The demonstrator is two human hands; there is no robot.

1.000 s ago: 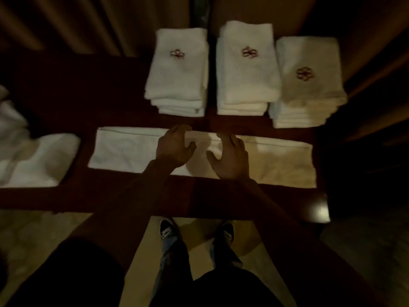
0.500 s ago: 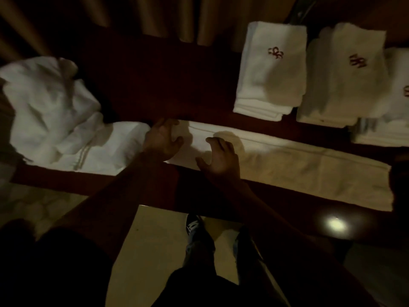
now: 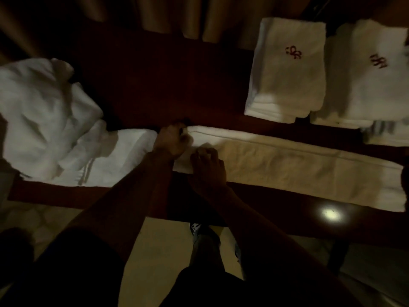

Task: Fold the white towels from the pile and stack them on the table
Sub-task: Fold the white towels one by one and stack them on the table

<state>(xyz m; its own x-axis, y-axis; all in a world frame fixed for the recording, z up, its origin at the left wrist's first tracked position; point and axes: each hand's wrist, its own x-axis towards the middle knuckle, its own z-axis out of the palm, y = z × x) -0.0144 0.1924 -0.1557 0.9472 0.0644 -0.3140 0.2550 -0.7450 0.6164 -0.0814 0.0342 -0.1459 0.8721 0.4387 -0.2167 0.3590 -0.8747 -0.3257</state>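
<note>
While the dark desk [image 3: 155, 85] carries everything, the long folded towel [image 3: 298, 165] lies along its near edge. Loose towel pile [image 3: 44, 111] at left; monogrammed stacks [image 3: 287, 69] far right. Hands: left hand [image 3: 171, 140] and right hand [image 3: 207, 165] both pinch the towel's left end.

Dimly lit interior, viewed steeply from above. Dark red-brown polished table [image 3: 155, 85] spanning the middle from left to right, slightly tilted in the view. Small bright glare spot [image 3: 330, 214] on the glossy top near the front edge, right of centre. Dark table leg [image 3: 337, 255] just below that spot. Brownish curtain [image 3: 155, 16] in vertical folds behind the table, along the top. Pale yellowish floor [image 3: 141, 251] in front of the table, with a faint curved pattern at far left. Corners lost in deep shadow.
</note>
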